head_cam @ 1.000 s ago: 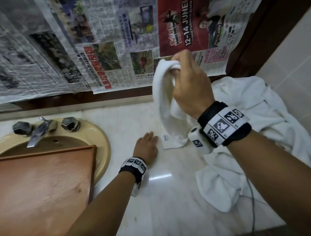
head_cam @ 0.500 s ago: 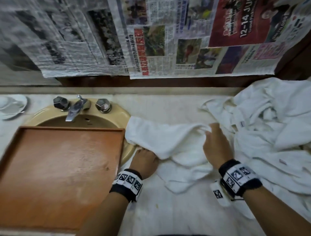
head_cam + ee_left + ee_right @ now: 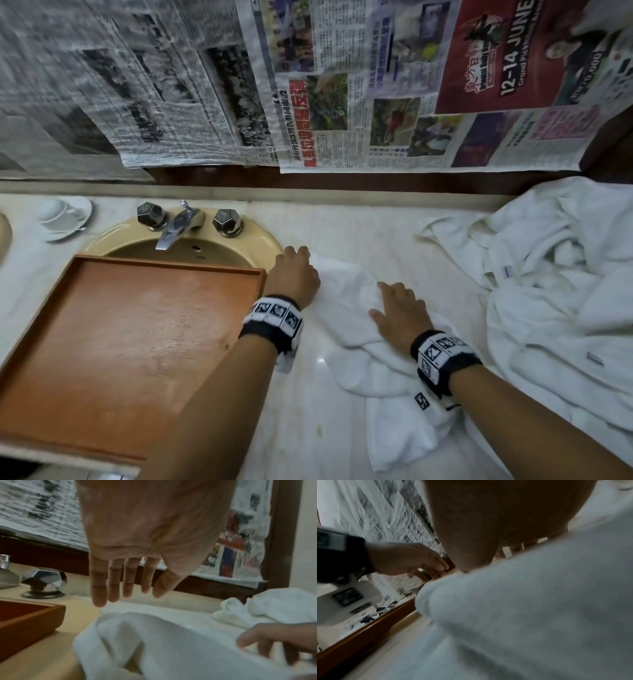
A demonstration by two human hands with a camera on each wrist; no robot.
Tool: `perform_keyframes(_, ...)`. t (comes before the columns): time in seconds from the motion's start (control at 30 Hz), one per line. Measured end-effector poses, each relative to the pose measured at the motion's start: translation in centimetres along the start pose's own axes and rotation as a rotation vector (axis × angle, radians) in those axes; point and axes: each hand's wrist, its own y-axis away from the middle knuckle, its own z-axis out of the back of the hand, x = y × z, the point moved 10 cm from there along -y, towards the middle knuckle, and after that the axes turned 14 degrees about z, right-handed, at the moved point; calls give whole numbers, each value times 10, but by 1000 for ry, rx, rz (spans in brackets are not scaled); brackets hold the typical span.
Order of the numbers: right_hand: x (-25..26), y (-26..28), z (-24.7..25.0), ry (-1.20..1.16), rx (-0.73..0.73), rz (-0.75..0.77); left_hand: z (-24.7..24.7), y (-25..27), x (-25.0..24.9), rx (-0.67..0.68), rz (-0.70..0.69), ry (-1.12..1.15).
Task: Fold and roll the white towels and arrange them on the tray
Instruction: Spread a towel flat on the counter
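Note:
One white towel (image 3: 346, 287) lies rumpled on the marble counter between the tray and the pile. My left hand (image 3: 295, 270) sits at its far left corner with straight fingers (image 3: 113, 588) hovering just over the towel's (image 3: 163, 639) far edge. My right hand (image 3: 397, 310) lies flat on the middle of the towel (image 3: 530, 608), palm down, fingers spread. Neither hand holds anything. The wooden tray (image 3: 144, 329) rests over the sink to the left with nothing on it. A heap of white towels (image 3: 555, 294) fills the right side of the counter.
The beige sink (image 3: 263, 236) with a chrome faucet (image 3: 174, 226) and two knobs lies behind the tray. A white cup and saucer (image 3: 63, 214) stands far left. Newspaper (image 3: 308, 85) covers the wall above a dark wooden ledge.
My right hand brought the lifted towel down onto the counter and now lies flat on it. My left hand moved up to the towel's far left corner.

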Motion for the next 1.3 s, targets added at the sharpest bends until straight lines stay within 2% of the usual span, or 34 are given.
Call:
perform_keyframes(0.1, -8, 10, -12, -146, 50, -42, -32, -26, 9, 170, 138, -215)
perform_keyframes(0.23, -22, 25, -22, -195, 136, -77, -57, -33, 6, 223, 146, -458)
perform_keyframes(0.33, -26, 33, -25, -197, 285, -71, -69, -31, 1, 200, 111, -431)
perform_keyframes(0.4, -27, 32, -18, -157, 326, -55, -70, -29, -5, 185, 86, -275)
perform_keyframes(0.47, -28, 21, 4, -156, 196, -49, -65, -23, -12, 202, 79, 1)
perform_keyframes(0.6, -21, -5, 75, -497, -293, 10, -27, 2, -44, 181, -46, 728)
perform_keyframes(0.67, -15, -18, 97, -718, -384, 61, -5, 19, -57, 162, -91, 993)
perform_keyframes(0.77, 6, -28, 119, -1051, -396, 192, 18, 39, -69, 137, -119, 1213)
perform_keyframes(0.87, 25, -33, 138, -1088, -372, 277, 35, 57, -78, 82, -167, 1238)
perform_keyframes(0.97, 27, -36, 162, -1030, -469, 307, 32, 66, -75, 5, -164, 1106)
perform_keyframes(1.07, 25, -39, 182, -920, -589, 347, 14, 61, -52, -132, -58, 870)
perform_keyframes(1.17, 20, -36, 194, -863, -685, 335, -11, 52, -25, -168, 82, 683)
perform_keyframes(1.3, -15, -30, 205, -875, -856, 198, -21, 51, 23, -203, 254, 684)
